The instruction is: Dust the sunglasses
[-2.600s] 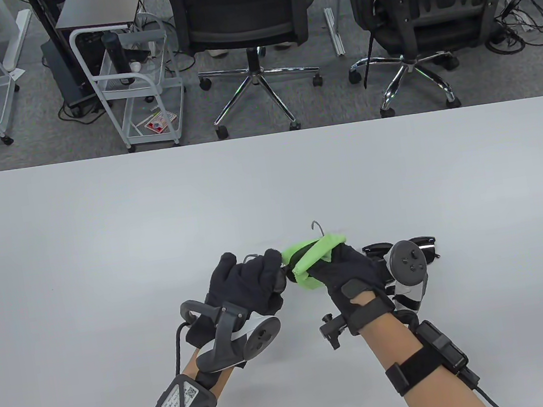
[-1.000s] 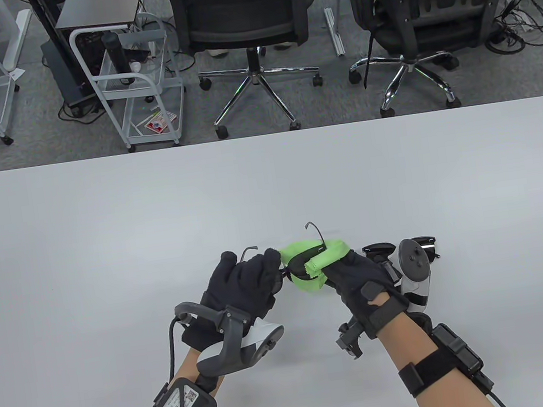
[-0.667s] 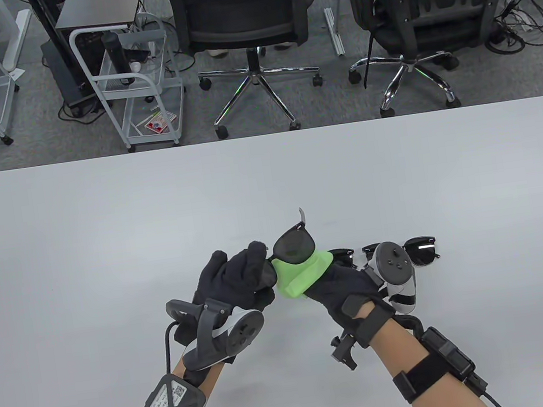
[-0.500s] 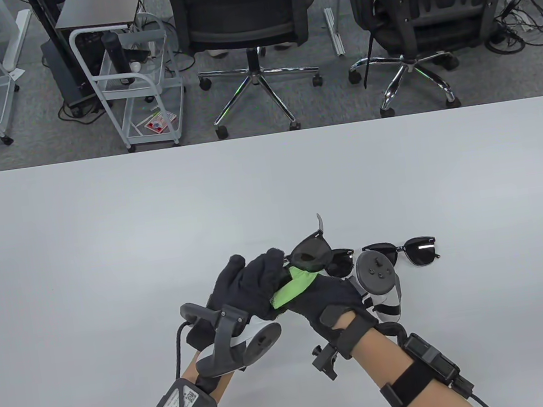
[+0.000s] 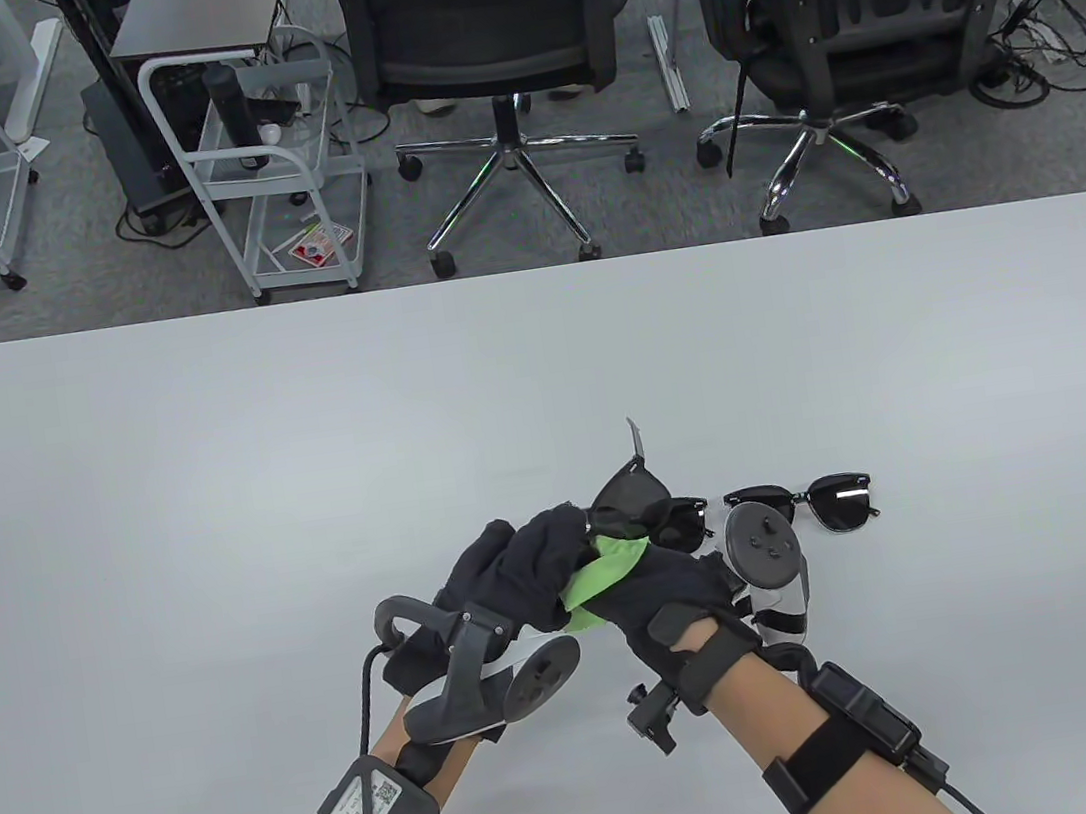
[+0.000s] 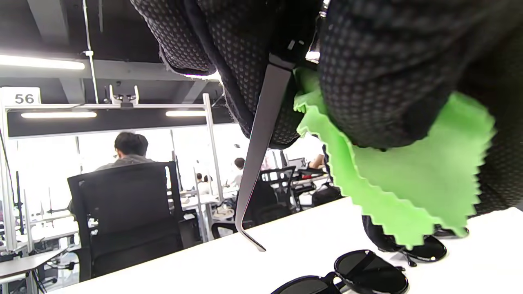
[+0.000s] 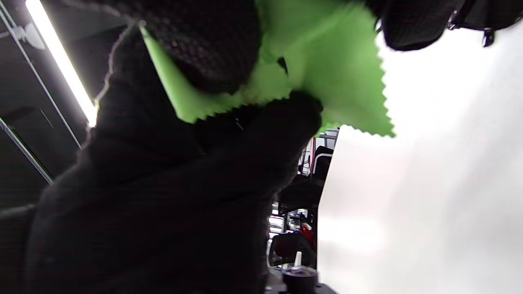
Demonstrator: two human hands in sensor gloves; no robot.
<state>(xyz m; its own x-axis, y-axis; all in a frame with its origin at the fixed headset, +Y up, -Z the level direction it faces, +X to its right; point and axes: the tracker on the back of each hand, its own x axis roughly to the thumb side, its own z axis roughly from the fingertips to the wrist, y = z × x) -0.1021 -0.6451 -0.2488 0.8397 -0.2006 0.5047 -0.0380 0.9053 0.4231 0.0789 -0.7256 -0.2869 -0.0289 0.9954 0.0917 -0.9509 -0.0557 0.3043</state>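
Held sunglasses [image 5: 629,499] raised above the bench [image 5: 206,454], between the two hands, one dark lens showing just beyond the fingertips and one thin metal temple hanging free in the left wrist view. Left hand [image 5: 524,571] closed around the frame at the lens nearest to it; exact finger placement hidden by the gloves. Right hand [image 5: 665,592] closed on a green cloth [image 5: 599,576] with zigzag edge, pressed against the glasses from below and partly tucked between both hands. Second pair of sunglasses [image 5: 799,504] lying flat on the bench, just beyond and to the right of the right hand, untouched.

Probably light and thin, with fragile hinges and slender temples easy to bend. Lenses smooth, likely slippery and easy to smear through gloves. Better held at the rim or bridge, not on the lens face, not by the loose temple. Cloth soft and limp, so best kept folded under the fingertips for even, gentle pressure.
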